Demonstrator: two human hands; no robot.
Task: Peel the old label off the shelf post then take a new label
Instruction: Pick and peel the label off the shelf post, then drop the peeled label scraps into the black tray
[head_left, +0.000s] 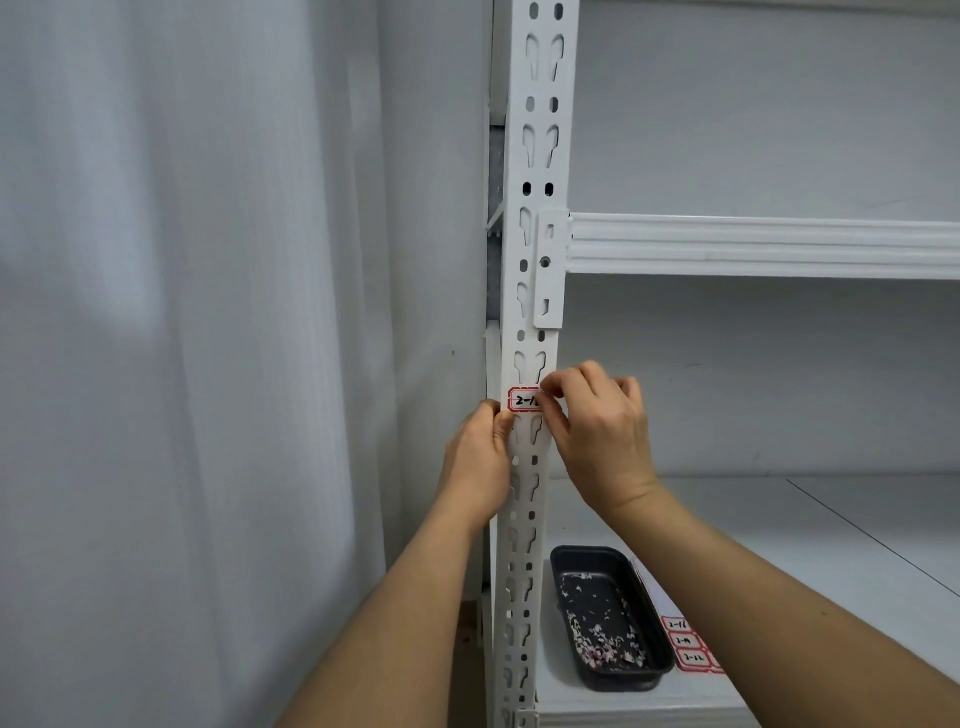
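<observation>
Right hand pinching label — left hand gripping post

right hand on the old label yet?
Touching. The head view shows the right hand with its fingertips pinching the right edge of the old label on the shelf post.

Matt white painted metal post; paper label.

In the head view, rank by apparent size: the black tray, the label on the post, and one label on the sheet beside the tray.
1. black tray
2. label on the post
3. sheet label; partly hidden by the arm, so 2 versus 3 is unsure.
</observation>
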